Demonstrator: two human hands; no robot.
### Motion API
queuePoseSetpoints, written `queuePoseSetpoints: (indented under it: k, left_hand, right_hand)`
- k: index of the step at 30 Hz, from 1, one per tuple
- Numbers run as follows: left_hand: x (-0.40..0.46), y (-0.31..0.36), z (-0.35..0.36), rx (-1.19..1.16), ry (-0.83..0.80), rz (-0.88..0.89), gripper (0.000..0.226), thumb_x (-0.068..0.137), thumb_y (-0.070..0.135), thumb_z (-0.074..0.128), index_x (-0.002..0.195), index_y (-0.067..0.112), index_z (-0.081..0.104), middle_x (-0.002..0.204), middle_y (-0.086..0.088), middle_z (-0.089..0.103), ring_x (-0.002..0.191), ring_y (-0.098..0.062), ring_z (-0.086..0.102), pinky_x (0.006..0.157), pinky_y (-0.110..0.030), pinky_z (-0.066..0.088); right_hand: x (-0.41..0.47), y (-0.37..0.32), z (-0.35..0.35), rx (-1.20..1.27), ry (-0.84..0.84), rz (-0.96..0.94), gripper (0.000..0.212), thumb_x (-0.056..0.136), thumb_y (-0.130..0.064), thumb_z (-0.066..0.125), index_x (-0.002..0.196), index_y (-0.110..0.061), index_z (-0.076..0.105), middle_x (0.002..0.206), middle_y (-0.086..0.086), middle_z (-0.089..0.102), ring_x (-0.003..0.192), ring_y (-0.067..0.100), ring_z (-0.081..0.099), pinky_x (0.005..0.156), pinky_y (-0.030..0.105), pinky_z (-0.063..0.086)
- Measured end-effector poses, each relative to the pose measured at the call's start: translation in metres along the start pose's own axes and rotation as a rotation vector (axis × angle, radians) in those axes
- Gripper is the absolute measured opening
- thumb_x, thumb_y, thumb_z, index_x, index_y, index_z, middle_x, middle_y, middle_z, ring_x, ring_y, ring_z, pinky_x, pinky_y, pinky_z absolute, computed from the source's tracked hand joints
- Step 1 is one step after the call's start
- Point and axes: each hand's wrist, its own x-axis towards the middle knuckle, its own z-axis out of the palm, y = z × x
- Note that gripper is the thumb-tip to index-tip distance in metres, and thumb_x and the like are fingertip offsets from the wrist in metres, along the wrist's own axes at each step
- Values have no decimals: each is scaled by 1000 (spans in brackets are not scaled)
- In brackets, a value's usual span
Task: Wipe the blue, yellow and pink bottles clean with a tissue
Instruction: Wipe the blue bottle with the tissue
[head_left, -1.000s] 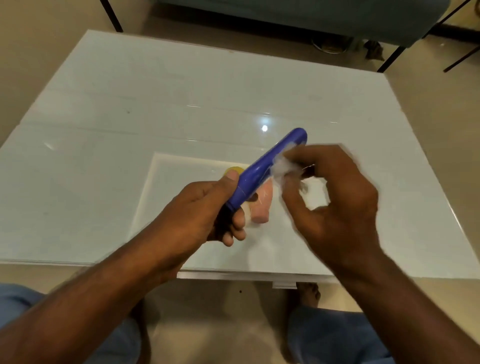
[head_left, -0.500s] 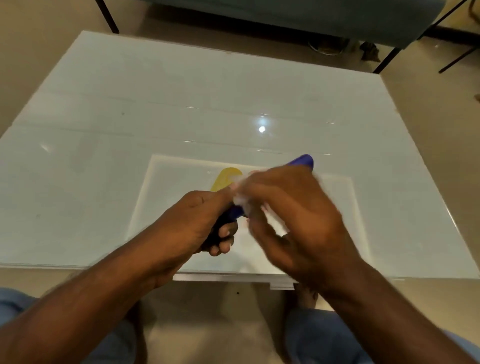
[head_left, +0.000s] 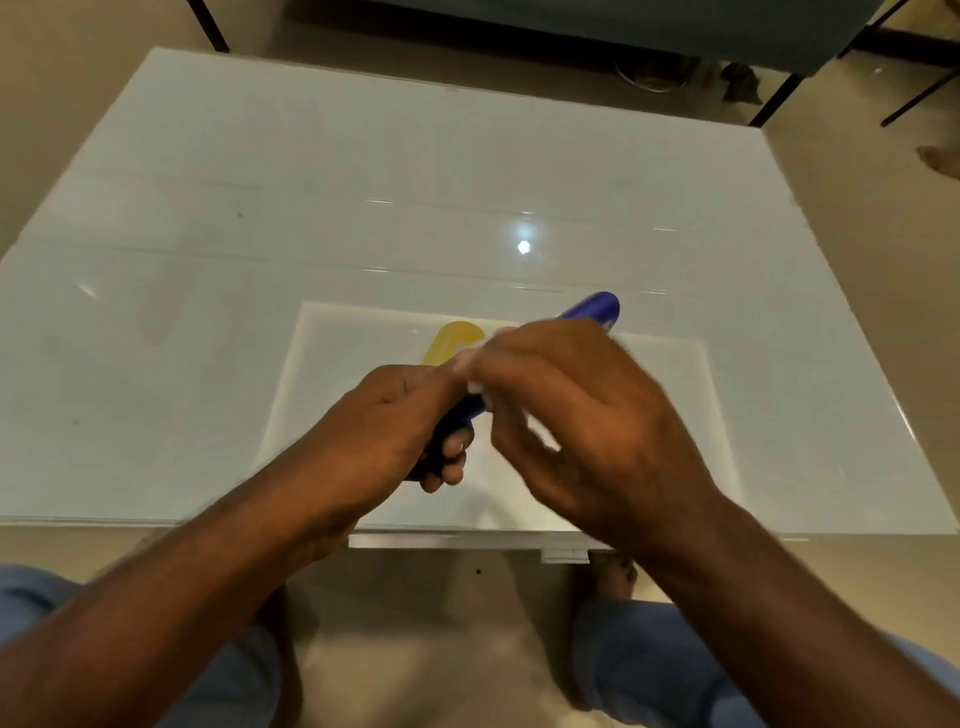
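**Head view: blue bottle mid-wipe, yellow waiting, pink out of sight**

Head view shows me working on the first of the three. My left hand (head_left: 384, 431) has its fingers curled around the near end of the blue bottle (head_left: 595, 309), holding it off the surface and slanted so its far end points up and to the right. My right hand (head_left: 587, 415) is wrapped over the middle of that bottle, fingers clenched on the tissue (head_left: 475, 385), of which only a small white scrap peeps out by the fingertips. The hand is blurred, so I cannot tell exactly how much of the tissue touches the bottle.

My read on progress: the blue bottle is being cleaned now, and nothing here tells me it is finished. The yellow bottle (head_left: 451, 340) lies on the white tray (head_left: 322, 395) just beyond my left hand, untouched at present, so it is left to do. I cannot see the pink bottle at all; my hands may be covering it.

Around me, the tray sits on the glossy white table (head_left: 208, 234), near its front edge, with a lamp glare further back. Dark furniture legs stand beyond the table. My own hands block most of the tray.
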Motion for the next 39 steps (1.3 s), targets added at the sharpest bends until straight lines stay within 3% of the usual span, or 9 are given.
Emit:
queuePoseSetpoints:
  k: [3, 6, 12, 19, 25, 29, 31, 37, 39]
  left_hand:
    - [0, 0, -3, 23, 10, -2, 52, 94, 70, 45, 108, 28, 72, 63, 2, 62, 59, -12, 64, 56, -19, 51]
    - [-2, -1, -5, 7, 15, -4, 53, 96, 65, 43, 118, 25, 68, 63, 2, 62, 59, -12, 64, 56, -19, 51]
    - [1, 2, 1, -26, 52, -52, 59, 100, 64, 43, 65, 26, 71, 58, 0, 56, 55, -16, 58, 52, -23, 48]
    - [-7, 6, -8, -465, -103, -202, 58, 98, 56, 54, 131, 10, 67, 61, -2, 46, 51, -13, 52, 49, -23, 47]
    - [-5, 11, -8, -621, -159, -239, 38, 88, 47, 64, 76, 14, 79, 57, 3, 39, 47, -10, 44, 44, -19, 37]
    - [-5, 11, -12, -754, -278, -319, 60, 99, 46, 56, 137, 0, 61, 57, 3, 40, 47, -9, 46, 44, -18, 42]
    - [-6, 11, -12, -812, -325, -331, 62, 102, 46, 53, 144, 1, 51, 57, 3, 42, 48, -9, 48, 44, -19, 43]
    - [-3, 7, -7, -762, -308, -268, 47, 102, 45, 52, 80, 12, 76, 58, 3, 43, 48, -7, 49, 46, -17, 43]
    - [-3, 7, -7, -738, -313, -272, 46, 103, 46, 52, 85, 11, 76, 59, 2, 42, 49, -7, 49, 47, -18, 45]
  right_hand:
    - [2, 23, -14, -76, 90, 299, 26, 96, -6, 74, 122, -5, 72, 117, 9, 75, 108, 24, 67, 93, 26, 53]
    - [0, 27, -20, -77, 135, 416, 30, 98, -11, 74, 126, -3, 69, 120, 10, 74, 111, 20, 66, 96, 9, 44]
    - [-1, -1, 1, -43, -9, -82, 18, 99, 2, 68, 114, -1, 78, 114, 15, 77, 105, 29, 72, 94, 40, 58]
    - [1, 28, -21, -52, 182, 404, 36, 100, -26, 68, 123, 2, 68, 120, 14, 73, 111, 18, 66, 96, 10, 49]
    - [-3, 0, -1, -49, -1, -60, 18, 104, -16, 68, 112, -2, 77, 113, 13, 76, 104, 25, 68, 97, 31, 53]
    - [3, 26, -17, -19, 175, 330, 29, 102, -21, 70, 119, 2, 69, 116, 16, 73, 108, 23, 68, 94, 18, 51]
    - [3, 32, -22, -2, 239, 442, 34, 101, -24, 70, 121, 3, 67, 118, 15, 72, 109, 18, 67, 93, 16, 53]
    - [-5, -9, 0, 85, 43, -104, 19, 106, -17, 67, 112, -3, 78, 113, 12, 76, 104, 26, 69, 94, 33, 55]
    - [-4, -3, -3, 40, 22, -183, 18, 105, -16, 69, 114, -3, 78, 115, 14, 76, 106, 26, 70, 93, 37, 57]
